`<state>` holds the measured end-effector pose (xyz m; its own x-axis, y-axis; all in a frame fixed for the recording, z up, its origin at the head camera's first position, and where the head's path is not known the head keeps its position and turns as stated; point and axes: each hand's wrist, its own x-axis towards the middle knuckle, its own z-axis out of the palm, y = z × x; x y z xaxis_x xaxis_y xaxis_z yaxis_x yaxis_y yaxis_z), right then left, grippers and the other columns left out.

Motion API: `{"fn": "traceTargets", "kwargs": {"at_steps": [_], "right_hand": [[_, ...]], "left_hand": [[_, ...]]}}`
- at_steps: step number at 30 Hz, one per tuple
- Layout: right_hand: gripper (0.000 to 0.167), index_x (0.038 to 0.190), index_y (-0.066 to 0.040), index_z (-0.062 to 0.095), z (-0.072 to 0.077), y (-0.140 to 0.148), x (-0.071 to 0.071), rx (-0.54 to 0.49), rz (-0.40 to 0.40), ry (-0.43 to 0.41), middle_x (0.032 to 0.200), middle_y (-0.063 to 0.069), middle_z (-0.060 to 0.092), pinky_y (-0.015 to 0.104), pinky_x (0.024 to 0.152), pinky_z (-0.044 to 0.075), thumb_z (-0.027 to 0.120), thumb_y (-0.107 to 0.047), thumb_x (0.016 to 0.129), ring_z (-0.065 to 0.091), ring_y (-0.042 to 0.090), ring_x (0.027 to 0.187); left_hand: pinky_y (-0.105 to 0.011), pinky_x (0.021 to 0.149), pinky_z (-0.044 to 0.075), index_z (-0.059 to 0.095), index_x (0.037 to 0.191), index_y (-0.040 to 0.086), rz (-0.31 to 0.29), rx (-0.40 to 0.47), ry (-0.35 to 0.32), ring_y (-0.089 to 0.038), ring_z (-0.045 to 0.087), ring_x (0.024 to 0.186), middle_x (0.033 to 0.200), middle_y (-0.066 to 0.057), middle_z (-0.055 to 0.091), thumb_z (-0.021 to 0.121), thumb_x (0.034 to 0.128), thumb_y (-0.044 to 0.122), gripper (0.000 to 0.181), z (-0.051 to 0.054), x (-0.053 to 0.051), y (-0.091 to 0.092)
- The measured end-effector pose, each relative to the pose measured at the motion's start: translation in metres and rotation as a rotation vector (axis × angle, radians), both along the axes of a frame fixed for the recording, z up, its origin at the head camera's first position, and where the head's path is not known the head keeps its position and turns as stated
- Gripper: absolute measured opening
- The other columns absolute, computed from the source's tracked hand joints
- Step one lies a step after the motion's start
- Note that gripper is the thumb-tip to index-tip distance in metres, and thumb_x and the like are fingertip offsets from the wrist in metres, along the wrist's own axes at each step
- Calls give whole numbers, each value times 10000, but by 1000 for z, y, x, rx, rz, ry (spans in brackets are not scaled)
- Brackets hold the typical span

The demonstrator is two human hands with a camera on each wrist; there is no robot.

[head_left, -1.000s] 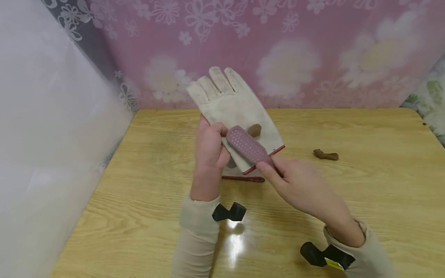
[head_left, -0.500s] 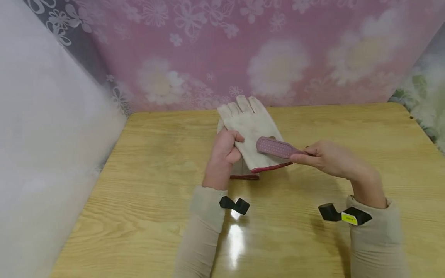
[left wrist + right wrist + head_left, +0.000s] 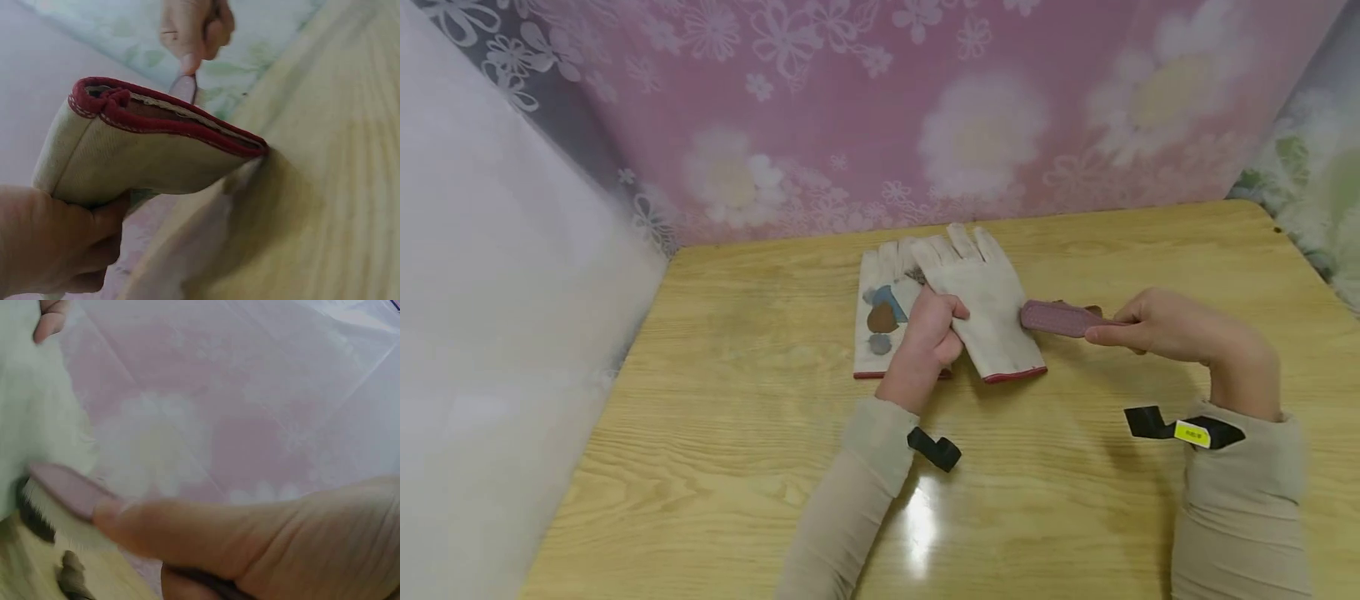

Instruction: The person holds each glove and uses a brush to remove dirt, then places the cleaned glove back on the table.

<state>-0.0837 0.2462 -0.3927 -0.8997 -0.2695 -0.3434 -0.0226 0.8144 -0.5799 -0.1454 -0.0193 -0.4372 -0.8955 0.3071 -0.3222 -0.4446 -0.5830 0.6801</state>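
My left hand (image 3: 931,333) grips a cream work glove (image 3: 988,304) with a red-trimmed cuff by its side, thumb on top. The glove is tilted above the table, its cuff opening facing the left wrist camera. My right hand (image 3: 1195,333) holds a mauve-backed brush (image 3: 1056,318) by its handle. The brush head is at the right edge of the held glove, bristles (image 3: 69,528) downward. A dark patch (image 3: 34,512) shows at the bristle tip; I cannot tell what it is. Partly behind my left hand lies a second glove (image 3: 867,271) with blue, brown and grey patches.
A brown lump (image 3: 74,578) lies on the wooden table (image 3: 700,433) below the brush, largely hidden by it in the head view. A pink flowered sheet (image 3: 850,108) stands behind the table, and a white sheet (image 3: 512,292) at the left.
The held glove has lowered and shifted right, uncovering the patched glove. The brush has moved right to the glove's edge. The brown patch earlier seen on the held glove no longer shows there.
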Motion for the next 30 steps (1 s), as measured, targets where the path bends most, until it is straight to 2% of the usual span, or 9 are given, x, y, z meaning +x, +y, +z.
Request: {"fn": "traceTargets", "kwargs": {"at_steps": [5,11,15,19,22,26,30], "right_hand": [[483,601,-119,472,9,21,7,108,-69,19,596,-42,295,274,498,257,583,-388,986,221,89,522],[461,638,-128,554,8,29,13,140,-116,-16,583,-54,303,298,531,257,552,-419,995,246,102,551],[459,740,-44,677,14,35,14,179,-148,-1,631,-15,487,318,559,310,543,-398,1000,341,154,591],[554,923,79,713,22,41,13,239,-192,26,760,77,650,358,565,377,513,-431,1005,453,229,632],[604,939,67,713,23,40,13,234,-238,21,652,38,583,359,533,378,498,-495,993,447,215,583],[588,849,-28,699,19,31,13,185,-264,10,540,-36,375,336,505,325,486,-561,976,372,162,520],[566,800,-67,666,17,22,13,150,-266,26,548,-46,350,328,494,306,481,-573,973,362,152,514]], "left_hand": [[-435,1156,278,268,1516,130,-15,-16,60,-283,347,1371,1480,-79,384,301,732,-231,864,-4,3,20],[-422,1133,301,302,1491,102,-52,-55,68,-258,380,1313,1436,-65,412,296,706,-237,855,-14,9,20],[-391,1115,322,299,1488,86,-96,-106,76,-243,400,1280,1414,-60,422,316,711,-226,838,-13,8,15],[-389,1114,338,287,1503,80,-102,-137,93,-264,416,1294,1423,-87,435,343,732,-197,821,-9,3,6],[-399,1116,337,271,1509,76,-111,-150,86,-293,407,1320,1458,-121,410,343,766,-190,792,-8,0,0],[-389,1106,336,193,1551,73,-149,-206,79,-308,372,1356,1540,-141,319,357,815,-177,794,-11,-3,-3],[-351,1018,364,81,1590,89,-178,-353,131,-291,347,1370,1595,-124,224,391,852,-128,830,-14,-12,-3]]}}
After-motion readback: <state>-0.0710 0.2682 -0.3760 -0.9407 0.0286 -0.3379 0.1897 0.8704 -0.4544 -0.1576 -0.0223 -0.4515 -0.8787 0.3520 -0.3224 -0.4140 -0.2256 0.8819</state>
